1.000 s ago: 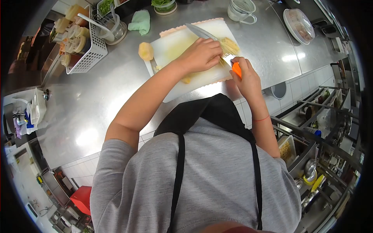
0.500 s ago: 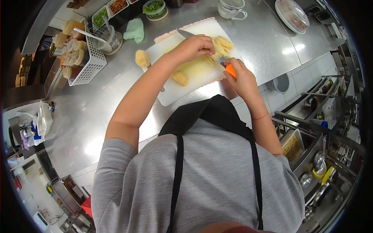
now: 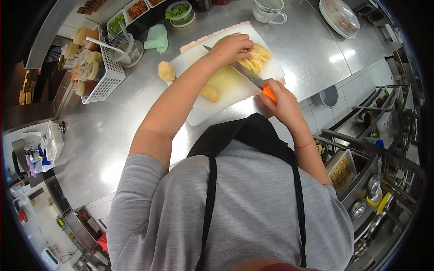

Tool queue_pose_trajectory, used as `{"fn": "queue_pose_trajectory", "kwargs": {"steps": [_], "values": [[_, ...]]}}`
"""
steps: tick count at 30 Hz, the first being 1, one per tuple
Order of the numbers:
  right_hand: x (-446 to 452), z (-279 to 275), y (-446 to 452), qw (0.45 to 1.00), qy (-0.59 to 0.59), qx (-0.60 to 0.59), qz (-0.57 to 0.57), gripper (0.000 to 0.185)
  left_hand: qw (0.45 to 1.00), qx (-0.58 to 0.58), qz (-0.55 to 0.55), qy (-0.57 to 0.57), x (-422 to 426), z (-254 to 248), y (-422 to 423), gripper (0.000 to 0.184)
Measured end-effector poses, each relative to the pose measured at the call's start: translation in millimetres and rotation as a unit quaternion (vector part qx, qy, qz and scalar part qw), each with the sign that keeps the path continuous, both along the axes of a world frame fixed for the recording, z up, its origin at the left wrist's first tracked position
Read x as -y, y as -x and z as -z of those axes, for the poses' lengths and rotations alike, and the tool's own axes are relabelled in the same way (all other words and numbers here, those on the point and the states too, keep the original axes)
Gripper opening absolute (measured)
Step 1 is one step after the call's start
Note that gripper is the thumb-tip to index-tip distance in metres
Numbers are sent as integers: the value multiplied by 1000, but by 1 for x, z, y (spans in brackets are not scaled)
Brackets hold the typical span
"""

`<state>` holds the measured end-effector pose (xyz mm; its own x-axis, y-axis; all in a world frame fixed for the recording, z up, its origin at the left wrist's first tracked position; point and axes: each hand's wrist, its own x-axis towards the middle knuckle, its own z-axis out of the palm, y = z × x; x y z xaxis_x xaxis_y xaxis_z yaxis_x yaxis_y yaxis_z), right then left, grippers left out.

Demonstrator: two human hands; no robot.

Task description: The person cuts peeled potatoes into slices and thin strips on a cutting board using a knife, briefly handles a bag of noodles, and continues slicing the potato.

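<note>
On a white cutting board (image 3: 197, 115) lies a pile of thin pale-yellow potato strips (image 3: 259, 59). My left hand (image 3: 232, 48) is over the pile's left side, its fingers curled together against the strips. My right hand (image 3: 284, 103) grips the orange handle of a kitchen knife (image 3: 247, 74). The blade slants up and left beside the strips and passes under my left hand, its tip showing beyond. One peeled potato piece (image 3: 210, 94) lies on the board below my left forearm. Another peeled potato (image 3: 166, 71) sits at the board's left edge.
A pink cloth (image 3: 217, 32) shows under the board on the steel counter (image 3: 90, 153). Around it stand a basket of sauce bottles (image 3: 107, 77), a green cloth (image 3: 157, 38), a tub of leafy greens (image 3: 180, 13), clear cups (image 3: 268, 11) and a covered dish (image 3: 339, 19).
My left hand has shifted slightly up. The knife blade now shows more fully, lying along the left side of the strips, which look gathered closer together. My right hand keeps its grip, slightly lower.
</note>
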<state>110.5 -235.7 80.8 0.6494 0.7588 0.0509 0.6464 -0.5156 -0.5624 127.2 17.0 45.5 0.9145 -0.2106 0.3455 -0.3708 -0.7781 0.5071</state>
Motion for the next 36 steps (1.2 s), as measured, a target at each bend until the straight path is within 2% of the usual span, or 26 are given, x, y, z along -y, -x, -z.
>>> {"fn": "queue_pose_trajectory", "kwargs": {"steps": [2, 3, 5, 7, 9, 11, 13, 15, 17, 19, 20, 21, 22, 23, 25, 28, 30, 32, 34, 36], "values": [[6, 1, 1, 997, -8, -80, -19, 19, 1000, -18, -11, -2, -7, -5, 2, 22], [9, 0, 3, 997, -8, -80, -20, 19, 999, -37, -21, -3, -10, -9, 3, 24], [13, -3, 3, 976, 33, -210, -37, 18, 998, -49, -37, -6, -15, -16, 7, 22], [20, 8, 2, 978, 23, -202, -45, 17, 997, -62, -54, -9, -21, -20, 12, 21], [23, 11, 1, 979, 12, -194, -54, 15, 997, -21, -68, 35, -25, -26, 21, 15], [23, 8, -2, 987, 13, -158, 13, 16, 994, -23, -95, 54, -25, -36, 40, 14], [25, -4, -6, 987, 10, -159, 16, 20, 990, -23, -123, 71, -22, -41, 61, 15], [23, -15, -6, 972, 20, -234, 30, 18, 985, -31, -144, 87, -32, -29, 90, 17], [22, -15, -2, 981, 1, -193, 13, 16, 972, -32, -194, 127, -27, -13, 121, 18], [17, -16, 0, 974, 16, -225, 4, 16, 964, -34, -202, 167, -23, 6, 142, 21], [14, -18, 0, 977, 36, -208, -20, 15, 971, 40, -196, 133, -17, 13, 155, 23], [12, -17, 0, 976, 26, -214, -40, 14, 967, -12, -209, 145, -8, 7, 167, 30], [13, -4, -6, 967, 15, -254, -34, 13, 973, -34, -217, 70, -2, 6, 175, 38], [15, 8, -11, 955, 12, -295, -21, 13, 974, -31, -223, 24, 5, 7, 181, 47], [8, 5, -10, 960, 7, -278, -44, 13, 965, -23, -263, 0, 18, 6, 192, 58], [-3, 2, -11, 971, 10, -235, -48, 16, 956, -19, -293, -5, 24, 14, 198, 54], [-2, 9, -12, 975, 20, -213, -54, 19, 957, -24, -289, -27, 29, 26, 195, 44], [-7, 23, -12, 983, -38, -150, -97, 25, 958, -32, -285, -10, 27, 28, 192, 40], [-13, 15, -7, 978, 43, -189, -79, 31, 961, -26, -275, 14, 23, 30, 185, 30], [-18, 14, -6, 975, 68, -187, -93, 31, 966, 9, -256, 32, 15, 47, 171, 23]]}}
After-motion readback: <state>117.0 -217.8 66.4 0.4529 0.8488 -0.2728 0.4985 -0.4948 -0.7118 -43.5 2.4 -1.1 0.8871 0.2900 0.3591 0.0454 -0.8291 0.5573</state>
